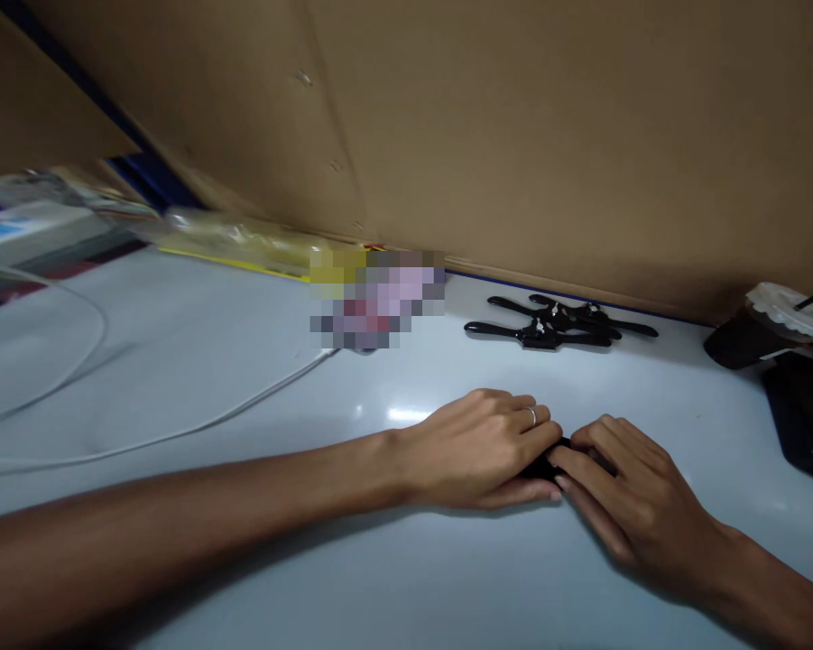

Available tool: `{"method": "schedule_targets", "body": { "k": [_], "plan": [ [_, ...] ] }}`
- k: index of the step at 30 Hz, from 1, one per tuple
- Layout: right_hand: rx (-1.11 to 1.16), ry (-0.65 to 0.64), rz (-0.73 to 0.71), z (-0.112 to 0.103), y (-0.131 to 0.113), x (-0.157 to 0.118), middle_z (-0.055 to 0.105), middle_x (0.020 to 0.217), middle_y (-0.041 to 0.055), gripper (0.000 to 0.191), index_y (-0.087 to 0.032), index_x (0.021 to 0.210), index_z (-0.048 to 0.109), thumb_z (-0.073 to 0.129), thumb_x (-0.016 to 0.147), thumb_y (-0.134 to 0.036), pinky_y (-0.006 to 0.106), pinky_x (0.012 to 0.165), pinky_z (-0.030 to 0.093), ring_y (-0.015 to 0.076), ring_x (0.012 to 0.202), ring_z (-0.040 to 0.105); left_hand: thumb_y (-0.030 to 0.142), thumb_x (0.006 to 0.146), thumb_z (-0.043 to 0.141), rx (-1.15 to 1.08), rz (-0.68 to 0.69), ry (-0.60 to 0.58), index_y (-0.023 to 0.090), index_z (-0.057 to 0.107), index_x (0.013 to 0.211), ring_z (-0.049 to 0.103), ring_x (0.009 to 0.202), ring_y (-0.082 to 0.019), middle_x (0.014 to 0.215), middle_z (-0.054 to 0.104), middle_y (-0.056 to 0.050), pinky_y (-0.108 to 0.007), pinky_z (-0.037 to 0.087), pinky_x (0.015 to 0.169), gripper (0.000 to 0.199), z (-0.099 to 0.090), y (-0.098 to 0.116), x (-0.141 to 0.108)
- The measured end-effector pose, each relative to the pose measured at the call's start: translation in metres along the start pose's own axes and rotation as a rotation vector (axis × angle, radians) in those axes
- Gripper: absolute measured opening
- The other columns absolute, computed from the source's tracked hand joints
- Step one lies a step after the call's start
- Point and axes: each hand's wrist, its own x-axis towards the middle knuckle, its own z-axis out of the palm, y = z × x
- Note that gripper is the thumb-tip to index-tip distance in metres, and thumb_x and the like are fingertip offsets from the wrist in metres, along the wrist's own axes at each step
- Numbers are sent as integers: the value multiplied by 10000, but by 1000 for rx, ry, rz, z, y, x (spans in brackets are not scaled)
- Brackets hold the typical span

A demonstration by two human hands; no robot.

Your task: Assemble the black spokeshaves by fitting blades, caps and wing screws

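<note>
Low over the white table (298,542), my left hand (487,447) and my right hand (636,492) meet with their fingertips close together. Between them is a small black object (543,467), mostly covered by the fingers, and both hands are closed on it. A ring shows on a finger of my left hand. Beyond my hands, several black two-handled tools (541,334) with small silver screws lie overlapping near the back edge.
A pixelated phone-like item (383,302) with a white cable (244,408) lies at the back. Behind are yellow plastic packaging (257,246) and a cardboard wall (514,135). A lidded dark drink (741,334) and a black object (799,433) are at the right.
</note>
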Motion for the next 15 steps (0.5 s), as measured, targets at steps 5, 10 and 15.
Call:
{"method": "schedule_targets", "body": {
  "k": [5,10,15],
  "plan": [
    [12,-50,68,1,-7,-4,542,787,24,187,-154,895,599,471,1027,-126,340,661,363,171,704,436,520,1083,352,-44,4,11,145,598,996,602,725,-202,859,660,-49,-361,518,635,457,1,11,-1],
    [89,-65,103,-2,-11,-7,546,784,13,189,-170,873,568,460,1023,-127,329,654,364,162,698,450,536,1082,343,-73,-2,-1,166,581,934,595,699,-188,834,651,-37,-347,501,618,464,1,16,-2],
    [120,-31,141,-2,-12,-5,530,779,20,148,-175,847,552,478,946,-94,320,631,368,165,700,465,543,1071,384,-63,1,10,170,579,937,602,690,-184,828,656,-29,-340,491,610,441,1,13,-1]
  ]
}}
